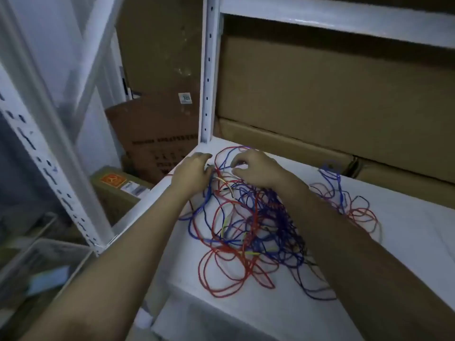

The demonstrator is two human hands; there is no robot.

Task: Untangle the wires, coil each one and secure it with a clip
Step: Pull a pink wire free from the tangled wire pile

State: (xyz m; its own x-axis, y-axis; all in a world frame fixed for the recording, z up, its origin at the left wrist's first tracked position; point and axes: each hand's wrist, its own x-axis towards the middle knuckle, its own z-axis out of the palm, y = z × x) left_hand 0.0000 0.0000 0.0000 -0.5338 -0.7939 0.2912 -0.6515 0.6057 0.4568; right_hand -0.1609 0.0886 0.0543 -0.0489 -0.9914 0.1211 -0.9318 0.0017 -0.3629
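- Two bare forearms are seen, with no sleeves reaching them.
- No gloves, rings or watch are worn on the left hand point(193, 172) or right hand point(256, 169).

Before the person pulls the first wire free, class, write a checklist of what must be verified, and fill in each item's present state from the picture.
1. Both hands at the tangle: ok. The left hand and right hand work at the far end of the main tangle.
2. A single wire isolated: not ok. Red, blue and yellow strands cross throughout.
3. Firm grip on one strand: cannot tell. The fingers curl among the wires, but blur hides what they pinch.
4. Bare shelf surface for coiling: ok.
5. Clips ready: cannot tell. None shows.
6. The smaller bunch kept apart: ok. It lies right of the right forearm.
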